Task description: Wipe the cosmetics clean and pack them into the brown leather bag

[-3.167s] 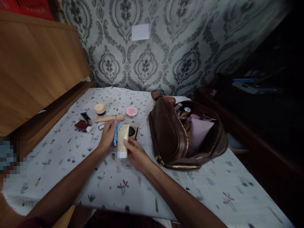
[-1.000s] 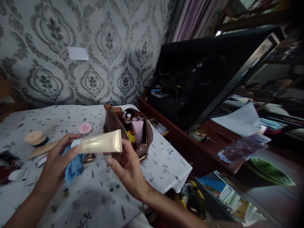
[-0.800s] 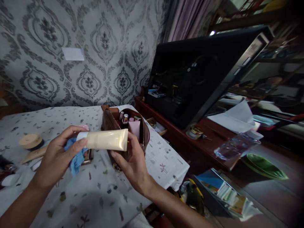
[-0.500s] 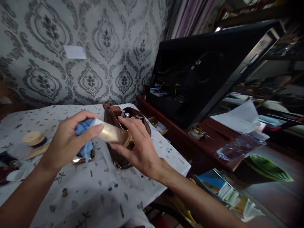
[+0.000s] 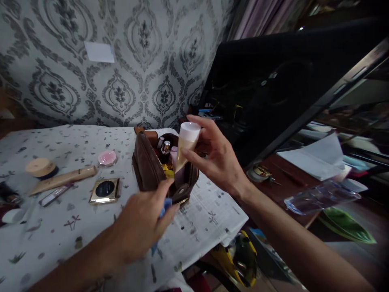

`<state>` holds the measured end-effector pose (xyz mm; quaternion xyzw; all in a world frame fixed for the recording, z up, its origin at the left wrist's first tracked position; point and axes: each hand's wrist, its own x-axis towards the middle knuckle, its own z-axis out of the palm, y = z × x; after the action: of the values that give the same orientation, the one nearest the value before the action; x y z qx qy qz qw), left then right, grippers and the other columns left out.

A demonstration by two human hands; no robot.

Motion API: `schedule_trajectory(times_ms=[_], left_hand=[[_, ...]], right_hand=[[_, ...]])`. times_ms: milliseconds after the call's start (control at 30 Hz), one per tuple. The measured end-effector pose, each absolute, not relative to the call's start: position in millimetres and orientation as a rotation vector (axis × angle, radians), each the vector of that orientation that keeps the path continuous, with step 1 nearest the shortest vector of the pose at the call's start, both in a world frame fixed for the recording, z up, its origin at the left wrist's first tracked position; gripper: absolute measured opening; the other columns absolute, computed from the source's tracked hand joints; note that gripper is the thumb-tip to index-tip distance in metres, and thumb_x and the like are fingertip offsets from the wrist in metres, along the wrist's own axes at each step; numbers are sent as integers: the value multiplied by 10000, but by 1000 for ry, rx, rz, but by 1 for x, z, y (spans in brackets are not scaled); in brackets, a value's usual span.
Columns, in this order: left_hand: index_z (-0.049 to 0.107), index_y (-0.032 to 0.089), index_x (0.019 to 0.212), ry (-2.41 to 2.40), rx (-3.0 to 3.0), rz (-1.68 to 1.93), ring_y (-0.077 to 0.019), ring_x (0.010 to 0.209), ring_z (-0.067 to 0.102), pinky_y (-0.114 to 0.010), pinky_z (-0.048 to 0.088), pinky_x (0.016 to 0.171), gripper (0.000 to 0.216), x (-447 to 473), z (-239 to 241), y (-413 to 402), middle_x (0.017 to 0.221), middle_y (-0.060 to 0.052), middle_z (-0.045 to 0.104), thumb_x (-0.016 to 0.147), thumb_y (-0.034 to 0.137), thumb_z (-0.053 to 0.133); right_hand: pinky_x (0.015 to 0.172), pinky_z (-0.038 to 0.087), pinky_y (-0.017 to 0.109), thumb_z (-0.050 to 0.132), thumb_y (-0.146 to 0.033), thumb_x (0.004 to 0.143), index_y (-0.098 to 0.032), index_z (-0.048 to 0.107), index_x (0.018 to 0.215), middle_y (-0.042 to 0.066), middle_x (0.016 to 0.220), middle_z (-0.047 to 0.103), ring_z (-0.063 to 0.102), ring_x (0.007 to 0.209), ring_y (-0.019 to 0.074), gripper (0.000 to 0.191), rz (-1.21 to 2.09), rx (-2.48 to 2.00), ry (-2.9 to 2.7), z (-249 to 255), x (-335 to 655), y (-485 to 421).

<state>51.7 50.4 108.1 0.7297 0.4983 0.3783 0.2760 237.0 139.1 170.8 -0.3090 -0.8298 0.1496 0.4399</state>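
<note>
My right hand [image 5: 212,156] grips a gold cosmetic tube [image 5: 185,148] with a white cap on top, tilted cap up over a brown cosmetic bag [image 5: 148,162]. The bag stands unzipped, with several small bottles [image 5: 165,148] and something yellow inside. Close to the bag's front, my left hand [image 5: 146,215] is closed around a blue cloth [image 5: 164,209], most of which its fingers hide. To the left on the tablecloth lie a gold square compact [image 5: 105,190], a pink round compact [image 5: 107,158], a beige tube [image 5: 65,179] and a lip gloss tube [image 5: 54,195].
A round jar with a beige lid [image 5: 41,167] stands at the table's left. A large black screen [image 5: 267,89] leans at the right behind a brown desk with a clear plastic tray [image 5: 322,196] and papers [image 5: 316,156]. Below the table edge is a yellow-and-black object [image 5: 240,259].
My right hand has taken the gold tube and turned it upright above the bag. My left hand has let go of the tube and moved right and down with the blue cloth.
</note>
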Motion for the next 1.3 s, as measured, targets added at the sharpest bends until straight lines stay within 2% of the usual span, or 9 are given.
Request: schedule_trajectory(times_ms=[67,167,267,433,633,767,1000,1167,1300], left_hand=[[562,176,1380,1403,2141,870,-228,536,636,-284,396,512,542,59,88,46,633,-34,700,898,425,562],[528,174,1394,1405,2248,697,-249,593,685,-306,439,542,512,63,68,43,714,-70,746,940,407,483],[494,201,1405,1336,2281,634,-256,669,723,-328,496,592,473,61,60,44,812,-74,768,961,359,451],[416,205,1459,1195,2300,730,-239,674,729,-341,532,594,495,57,44,47,886,-84,774,972,293,432],[301,226,1529,1114,2346,806,-237,699,745,-334,556,562,583,55,25,49,926,-84,780,963,249,441],[256,212,1532,1102,2427,887,-228,700,753,-330,584,556,615,54,24,51,936,-77,784,947,201,445],[339,133,1453,1108,2490,901,-192,681,752,-304,617,560,518,52,27,53,911,-65,788,942,146,424],[357,115,1449,1117,2514,899,-189,695,756,-303,623,564,492,52,25,50,926,-82,786,958,153,375],[349,103,1449,1117,2556,857,-206,705,762,-311,624,565,508,51,25,51,954,-100,786,945,156,390]], right_hand=[[739,532,261,644,-290,886,-215,509,1340,27,1076,664,639,878,153,479,406,-790,-2094,167,241,143],[699,512,233,642,-256,889,-215,551,1254,-3,982,664,612,774,117,378,401,-809,-2226,160,244,147],[703,516,236,643,-208,889,-217,554,1232,13,1036,658,606,765,113,355,341,-785,-2378,150,247,151],[736,530,268,612,-180,910,-219,534,1176,52,1079,613,625,882,158,280,118,-773,-2526,132,252,158],[613,498,268,542,-232,956,-224,520,1117,64,1053,630,628,827,175,163,-145,-879,-2665,128,253,155],[641,505,286,518,-251,974,-218,531,1108,89,1055,649,641,882,203,139,-206,-874,-2690,130,251,152],[602,446,263,631,-263,915,-199,512,1033,35,932,629,614,738,160,179,-37,-1014,-2642,128,250,152],[530,365,264,614,-219,902,-187,542,974,19,869,605,562,657,150,107,-197,-1153,-2726,126,244,146],[518,360,257,558,-232,948,-176,578,928,56,972,621,579,715,151,63,-322,-1190,-2766,126,243,140]])
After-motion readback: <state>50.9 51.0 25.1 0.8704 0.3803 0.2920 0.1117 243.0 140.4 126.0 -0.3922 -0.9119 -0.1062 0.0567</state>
